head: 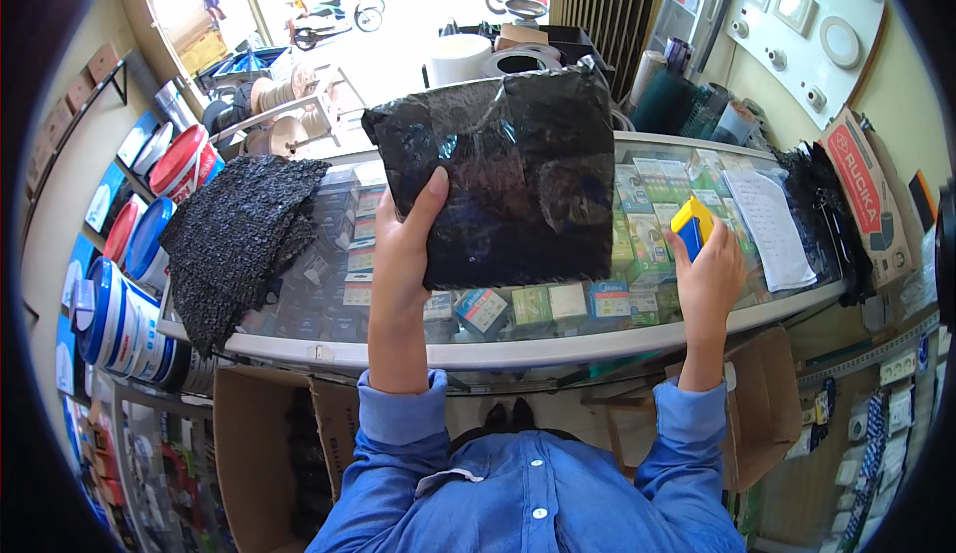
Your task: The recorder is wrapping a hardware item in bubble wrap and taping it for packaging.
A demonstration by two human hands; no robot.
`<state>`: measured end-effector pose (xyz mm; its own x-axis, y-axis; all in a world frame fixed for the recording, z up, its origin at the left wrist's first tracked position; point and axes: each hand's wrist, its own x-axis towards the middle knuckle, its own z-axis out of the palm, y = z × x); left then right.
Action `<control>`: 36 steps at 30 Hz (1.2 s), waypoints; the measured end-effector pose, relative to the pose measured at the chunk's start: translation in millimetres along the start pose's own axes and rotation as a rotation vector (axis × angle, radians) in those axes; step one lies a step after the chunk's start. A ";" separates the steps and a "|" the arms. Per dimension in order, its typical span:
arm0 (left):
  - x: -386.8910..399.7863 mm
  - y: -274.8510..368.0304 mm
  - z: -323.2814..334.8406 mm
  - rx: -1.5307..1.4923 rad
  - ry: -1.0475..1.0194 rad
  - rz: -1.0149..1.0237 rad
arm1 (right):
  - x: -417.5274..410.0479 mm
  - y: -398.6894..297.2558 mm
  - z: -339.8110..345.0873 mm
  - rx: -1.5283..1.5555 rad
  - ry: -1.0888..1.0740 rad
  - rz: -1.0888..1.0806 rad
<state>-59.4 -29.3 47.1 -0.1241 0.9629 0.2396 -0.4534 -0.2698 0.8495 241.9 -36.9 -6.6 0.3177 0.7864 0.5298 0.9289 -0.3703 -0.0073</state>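
Observation:
My left hand (403, 247) grips a flat package wrapped in shiny black plastic (515, 187) by its left side, thumb on the near face. The package is held up above the glass counter, with strips of clear tape across its wrapping. Off to the right, my right hand (706, 262) holds a small yellow and blue object (692, 228), perhaps a tape dispenser or a cutter, above the counter. The fingers behind the package are hidden.
Below lies a glass display counter (448, 351) with boxed goods inside. Black bubble wrap (239, 232) drapes over its left end. Written paper sheets (769, 228) and black plastic (821, 209) lie at right. Cardboard boxes (269, 448) stand below; paint buckets (123, 314) line the left.

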 end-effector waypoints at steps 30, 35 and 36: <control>-170.9 13.4 -98.4 0.334 0.713 0.412 | -118.9 -194.0 -85.2 1.568 -0.720 -0.660; -220.4 39.1 -140.4 0.346 0.884 0.441 | -166.1 -247.2 -106.5 1.673 -0.819 -0.806; -230.1 45.5 -150.5 0.330 0.919 0.455 | -176.7 -260.0 -112.0 1.677 -0.843 -0.824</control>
<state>-184.4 -262.7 -40.2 -0.8990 0.3683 0.2367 0.0460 -0.4583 0.8876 -77.1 -135.0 -3.3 -0.6454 0.6636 0.3783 -0.0575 0.4517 -0.8903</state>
